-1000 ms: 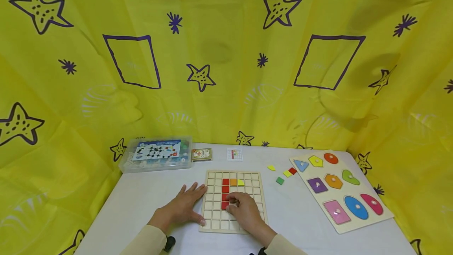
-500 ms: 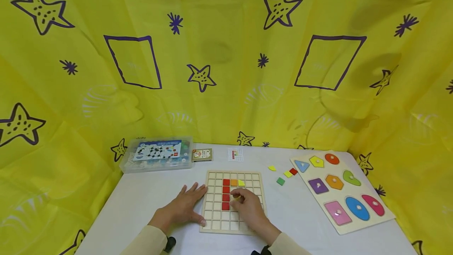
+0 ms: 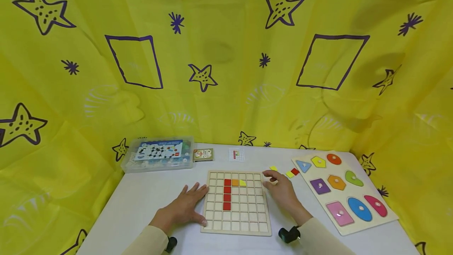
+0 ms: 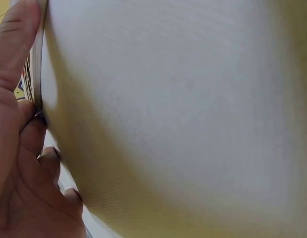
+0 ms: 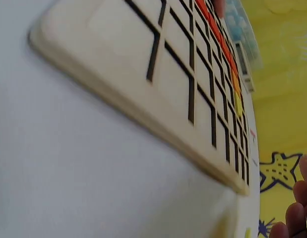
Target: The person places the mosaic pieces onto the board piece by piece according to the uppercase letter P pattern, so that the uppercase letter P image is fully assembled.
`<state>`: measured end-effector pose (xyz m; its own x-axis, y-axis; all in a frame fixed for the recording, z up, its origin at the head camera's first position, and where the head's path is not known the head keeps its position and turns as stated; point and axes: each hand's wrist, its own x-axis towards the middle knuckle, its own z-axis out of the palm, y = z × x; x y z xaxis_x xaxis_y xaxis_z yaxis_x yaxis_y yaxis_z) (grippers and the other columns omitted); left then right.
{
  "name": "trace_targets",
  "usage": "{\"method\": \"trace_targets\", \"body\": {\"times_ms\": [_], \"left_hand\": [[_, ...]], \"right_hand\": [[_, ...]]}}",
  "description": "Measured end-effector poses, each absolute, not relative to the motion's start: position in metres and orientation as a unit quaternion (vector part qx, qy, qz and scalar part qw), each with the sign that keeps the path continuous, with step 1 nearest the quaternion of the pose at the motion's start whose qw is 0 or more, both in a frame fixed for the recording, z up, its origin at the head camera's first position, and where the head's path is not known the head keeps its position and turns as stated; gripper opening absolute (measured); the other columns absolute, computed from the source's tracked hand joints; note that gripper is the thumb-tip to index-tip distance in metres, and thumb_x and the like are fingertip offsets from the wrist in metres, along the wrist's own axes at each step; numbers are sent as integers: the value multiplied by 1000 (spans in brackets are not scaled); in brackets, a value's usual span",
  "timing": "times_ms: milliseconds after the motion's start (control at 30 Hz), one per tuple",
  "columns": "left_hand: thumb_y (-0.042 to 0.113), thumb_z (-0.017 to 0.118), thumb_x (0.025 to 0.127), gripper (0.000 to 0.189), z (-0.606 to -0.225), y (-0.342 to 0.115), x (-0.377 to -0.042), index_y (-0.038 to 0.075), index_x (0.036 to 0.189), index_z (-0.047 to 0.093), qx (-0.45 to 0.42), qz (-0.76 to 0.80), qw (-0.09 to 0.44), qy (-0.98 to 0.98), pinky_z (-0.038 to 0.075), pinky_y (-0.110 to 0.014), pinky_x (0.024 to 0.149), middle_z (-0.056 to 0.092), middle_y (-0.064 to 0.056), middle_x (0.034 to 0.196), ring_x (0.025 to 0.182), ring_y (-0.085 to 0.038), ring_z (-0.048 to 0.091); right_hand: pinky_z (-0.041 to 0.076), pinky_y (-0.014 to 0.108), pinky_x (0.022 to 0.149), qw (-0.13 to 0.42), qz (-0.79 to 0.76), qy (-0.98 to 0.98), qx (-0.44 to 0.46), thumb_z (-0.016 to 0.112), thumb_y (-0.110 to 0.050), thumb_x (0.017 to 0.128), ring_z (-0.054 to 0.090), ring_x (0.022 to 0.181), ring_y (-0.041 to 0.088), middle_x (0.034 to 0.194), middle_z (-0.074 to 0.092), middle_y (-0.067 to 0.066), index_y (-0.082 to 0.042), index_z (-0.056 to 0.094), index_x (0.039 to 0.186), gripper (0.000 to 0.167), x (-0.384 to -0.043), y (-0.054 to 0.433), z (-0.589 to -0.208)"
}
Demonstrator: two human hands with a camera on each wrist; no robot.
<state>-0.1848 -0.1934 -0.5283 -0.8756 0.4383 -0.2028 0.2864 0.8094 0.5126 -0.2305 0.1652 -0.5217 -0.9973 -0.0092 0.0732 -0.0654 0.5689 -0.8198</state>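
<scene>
"White table point(image 3: 134, 192), what lies at its middle?"
"Wooden grid board point(image 3: 243, 216), I see. Left hand point(image 3: 184, 206) spreads, touching its left edge; right hand point(image 3: 282, 193), relaxed, thumb and finger apart, beside its right edge."
"And red tiles point(image 3: 227, 198)?"
"Four, in one column."

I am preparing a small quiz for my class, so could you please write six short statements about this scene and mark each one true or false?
1. Four red tiles form one column on the grid board. True.
2. The red tiles are in the leftmost column. False: they are in the third from the left.
3. An orange tile lies between the column's top end and a yellow tile. True.
4. The yellow tile is in the bottom row. False: it is in the second row from the top.
5. A blue triangle sits in the shape board. True.
6. The shape board lies left of the grid board. False: it lies to the right.
</scene>
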Motion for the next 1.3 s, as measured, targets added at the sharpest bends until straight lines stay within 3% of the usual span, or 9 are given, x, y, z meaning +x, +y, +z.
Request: {"method": "trace_targets", "body": {"times_ms": [233, 400, 567, 733, 967, 1200, 1300], "left_hand": [[54, 92, 69, 117, -528, -192, -184, 9, 164, 38, 190, 240, 158, 939, 8, -66, 131, 36, -10, 171, 162, -40, 20], [53, 91, 71, 118, -531, -195, -185, 7, 164, 37, 198, 249, 159, 935, 7, -67, 131, 35, -12, 171, 162, -42, 19], [54, 90, 71, 118, -532, -196, -186, 7, 164, 36, 202, 249, 158, 934, 7, -68, 130, 34, -12, 172, 162, -42, 19], [55, 90, 71, 118, -531, -196, -186, 8, 165, 35, 199, 250, 162, 933, 6, -66, 131, 34, -11, 172, 163, -40, 18], [54, 91, 70, 118, -531, -193, -184, 9, 164, 37, 194, 252, 164, 934, 7, -66, 131, 35, -10, 172, 163, -40, 18], [54, 91, 70, 118, -531, -193, -184, 10, 165, 36, 191, 250, 164, 935, 7, -66, 131, 34, -9, 172, 163, -39, 18], [54, 91, 70, 118, -530, -194, -184, 9, 165, 36, 192, 253, 164, 934, 7, -66, 131, 34, -9, 172, 163, -40, 18]], "right_hand": [[48, 29, 85, 50, 446, -894, -1, 72, -9, 98, 60, 113, 30, 127, 72, 17, -4, 70, 131, 34, -250, 218, -522], [48, 43, 94, 45, 431, -901, -12, 68, -10, 101, 57, 120, 37, 131, 68, 21, -1, 65, 137, 38, -262, 249, -522], [45, 61, 112, 4, 428, -904, -18, 62, -11, 104, 50, 135, 46, 147, 59, 25, 0, 57, 146, 43, -270, 269, -526], [37, 65, 121, -34, 438, -898, -41, 57, -10, 105, 42, 144, 50, 154, 50, 28, 1, 51, 150, 47, -276, 276, -531], [36, 67, 121, -41, 411, -910, -38, 55, -7, 103, 41, 146, 53, 155, 50, 30, 2, 51, 151, 49, -286, 280, -541], [43, 69, 108, -25, 350, -936, -16, 55, -6, 100, 51, 126, 51, 141, 57, 34, -1, 57, 148, 48, -283, 276, -544], [44, 68, 108, -15, 342, -939, -12, 57, -3, 99, 53, 126, 51, 139, 60, 32, 0, 58, 145, 47, -277, 271, -542]]}}
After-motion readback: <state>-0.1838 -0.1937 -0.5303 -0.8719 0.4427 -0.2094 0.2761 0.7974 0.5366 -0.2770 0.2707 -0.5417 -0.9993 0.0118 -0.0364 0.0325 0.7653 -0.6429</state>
